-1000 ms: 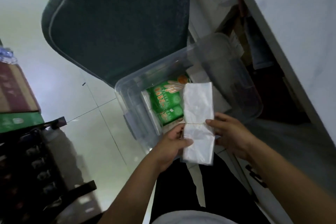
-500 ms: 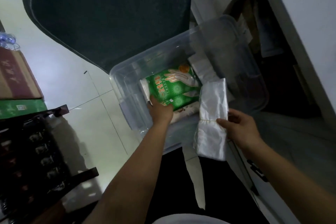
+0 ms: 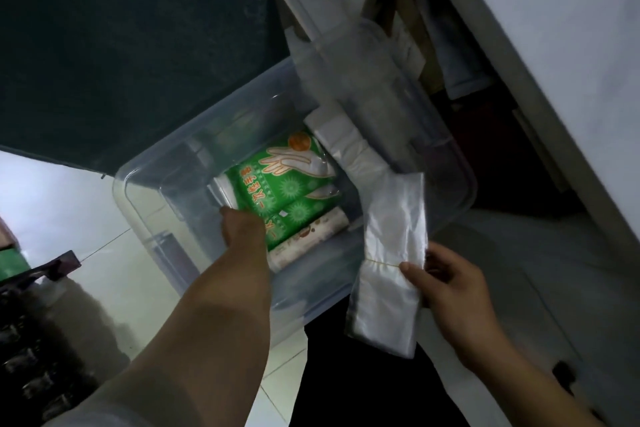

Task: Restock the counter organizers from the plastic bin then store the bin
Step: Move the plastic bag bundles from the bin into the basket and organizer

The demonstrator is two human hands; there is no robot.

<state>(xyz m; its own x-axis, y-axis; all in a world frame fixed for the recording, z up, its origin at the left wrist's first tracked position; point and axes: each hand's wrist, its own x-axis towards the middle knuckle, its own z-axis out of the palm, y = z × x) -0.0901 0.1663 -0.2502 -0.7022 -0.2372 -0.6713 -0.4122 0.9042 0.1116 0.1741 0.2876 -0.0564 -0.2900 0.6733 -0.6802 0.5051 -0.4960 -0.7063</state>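
A clear plastic bin (image 3: pixel 145 218) sits on the floor below me. Inside lie a green glove packet (image 3: pixel 287 180), a patterned roll (image 3: pixel 308 239) along its near side and a white folded bundle (image 3: pixel 346 142) at the far side. My left hand (image 3: pixel 242 225) reaches into the bin, its fingers closed on the near left edge of the green packet. My right hand (image 3: pixel 446 281) holds a banded stack of clear plastic bags (image 3: pixel 391 267) above the bin's right near corner, thumb on top.
A dark green cushion or chair seat (image 3: pixel 138 45) fills the upper left. An open white cabinet (image 3: pixel 554 80) with a dark inside stands at right. A black rack (image 3: pixel 38 340) stands on the tiled floor (image 3: pixel 69 204) at left.
My left hand let go of the bag stack and went into the bin onto the green packet. My right hand kept the stack and carried it right.
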